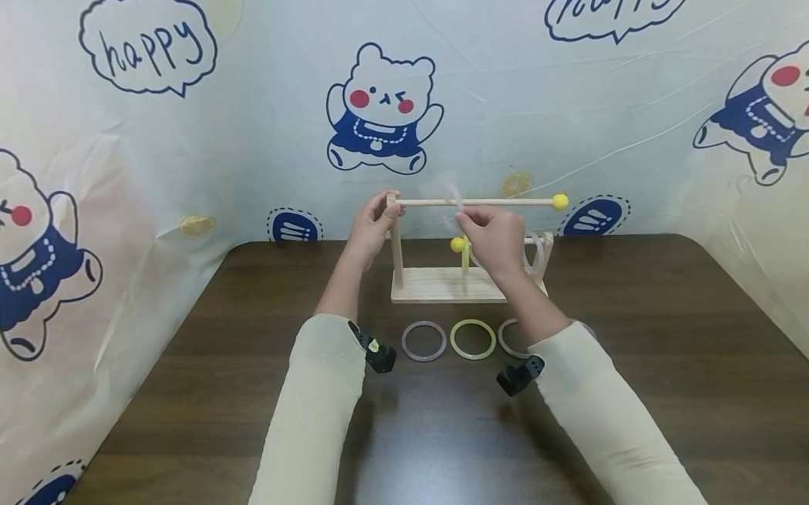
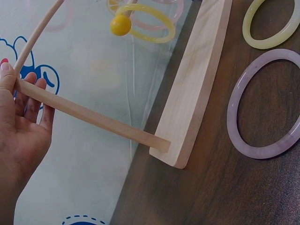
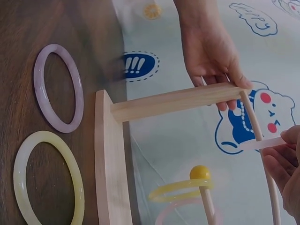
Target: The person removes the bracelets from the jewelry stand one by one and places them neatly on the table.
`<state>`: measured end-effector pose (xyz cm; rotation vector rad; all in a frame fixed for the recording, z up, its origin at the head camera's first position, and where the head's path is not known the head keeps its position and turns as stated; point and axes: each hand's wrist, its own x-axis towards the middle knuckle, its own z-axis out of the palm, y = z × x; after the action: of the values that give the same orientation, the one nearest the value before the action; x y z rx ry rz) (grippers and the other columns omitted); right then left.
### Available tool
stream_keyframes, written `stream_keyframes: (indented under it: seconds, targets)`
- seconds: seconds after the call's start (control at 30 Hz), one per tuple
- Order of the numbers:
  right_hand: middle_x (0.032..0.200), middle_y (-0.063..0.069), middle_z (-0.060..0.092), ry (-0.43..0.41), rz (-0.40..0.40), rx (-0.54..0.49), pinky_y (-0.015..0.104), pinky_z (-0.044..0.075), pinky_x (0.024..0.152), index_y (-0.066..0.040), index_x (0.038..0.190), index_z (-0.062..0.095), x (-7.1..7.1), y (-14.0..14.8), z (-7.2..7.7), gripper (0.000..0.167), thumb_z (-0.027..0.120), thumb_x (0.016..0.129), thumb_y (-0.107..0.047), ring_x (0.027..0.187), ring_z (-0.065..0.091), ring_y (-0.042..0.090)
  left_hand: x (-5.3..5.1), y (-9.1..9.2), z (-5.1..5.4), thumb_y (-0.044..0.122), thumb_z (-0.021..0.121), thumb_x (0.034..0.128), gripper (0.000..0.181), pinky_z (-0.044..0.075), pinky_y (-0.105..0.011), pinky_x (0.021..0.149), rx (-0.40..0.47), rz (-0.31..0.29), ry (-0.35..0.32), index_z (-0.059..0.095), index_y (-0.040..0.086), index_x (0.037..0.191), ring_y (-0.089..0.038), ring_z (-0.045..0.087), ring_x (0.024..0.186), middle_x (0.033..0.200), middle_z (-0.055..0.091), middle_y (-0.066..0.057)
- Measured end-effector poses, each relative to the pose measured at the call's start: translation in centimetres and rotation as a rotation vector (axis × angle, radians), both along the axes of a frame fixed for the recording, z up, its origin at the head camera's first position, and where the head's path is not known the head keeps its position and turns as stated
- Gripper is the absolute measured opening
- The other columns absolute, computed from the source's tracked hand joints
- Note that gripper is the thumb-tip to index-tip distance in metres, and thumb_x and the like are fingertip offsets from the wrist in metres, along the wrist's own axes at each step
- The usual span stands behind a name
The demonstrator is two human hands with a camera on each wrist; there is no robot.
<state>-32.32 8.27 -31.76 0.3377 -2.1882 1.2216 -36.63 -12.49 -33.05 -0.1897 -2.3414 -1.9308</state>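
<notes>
My left hand (image 1: 374,227) grips the top of the tall left post (image 1: 396,245) of a wooden rack, whose base (image 1: 441,285) stands on the table. From that post a long rod (image 1: 506,201) with a yellow ball end (image 1: 560,202) reaches right. My right hand (image 1: 497,239) pinches a pale translucent ring (image 3: 253,144), and the rod passes through it. Below, a shorter rod with a yellow ball (image 2: 120,25) carries a yellow ring (image 2: 159,23) and a pink ring (image 2: 177,11).
On the table (image 1: 248,416) in front of the rack lie a purple ring (image 1: 425,358), a yellow ring (image 1: 474,355) and a pale ring (image 1: 508,346) partly hidden by my right arm. A patterned sheet (image 1: 265,137) hangs behind the table.
</notes>
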Motion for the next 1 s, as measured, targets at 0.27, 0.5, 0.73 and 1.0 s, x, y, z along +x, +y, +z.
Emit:
stream_keyframes:
  seconds: [0.27,0.5,0.73,1.0]
  targets:
    - [0.082,0.013,0.070,0.003,-0.029,-0.074,0.034,0.053,0.065,-0.002,0.092,0.073,0.0,0.8,-0.5,0.017,0.070,0.083,-0.016,0.072,0.068,0.022,-0.1,0.0,-0.1,0.043,0.053,0.0878,0.049,0.032,-0.044,0.102,0.005,-0.001,0.003,0.050,0.020,0.131,-0.017,0.050,0.115,0.124,0.055,-0.004]
    - [0.082,0.012,0.070,0.002,-0.053,-0.095,0.031,0.053,0.061,-0.003,0.093,0.073,0.5,1.2,-0.5,0.018,0.070,0.084,-0.018,0.071,0.067,0.020,-0.1,0.0,-0.1,0.043,0.053,0.0880,0.047,0.032,-0.044,0.102,0.011,0.003,0.005,0.051,0.021,0.129,-0.016,0.050,0.115,0.122,0.057,-0.003]
    - [0.081,0.013,0.070,0.060,-0.075,-0.074,0.034,0.051,0.059,-0.001,0.092,0.073,0.7,1.7,-0.6,0.018,0.071,0.083,-0.016,0.070,0.067,0.021,-0.2,0.0,-0.1,0.041,0.053,0.0888,0.050,0.031,-0.043,0.103,0.024,-0.005,0.004,0.048,0.016,0.132,-0.018,0.050,0.116,0.124,0.056,-0.005]
    - [0.082,0.011,0.070,0.006,-0.096,-0.129,0.019,0.046,0.053,-0.004,0.092,0.074,1.0,2.2,-0.3,0.020,0.071,0.083,-0.022,0.070,0.067,0.018,-0.1,0.0,0.0,0.041,0.053,0.0890,0.045,0.032,-0.044,0.102,0.027,-0.003,0.008,0.051,0.021,0.129,-0.016,0.050,0.115,0.122,0.056,-0.003]
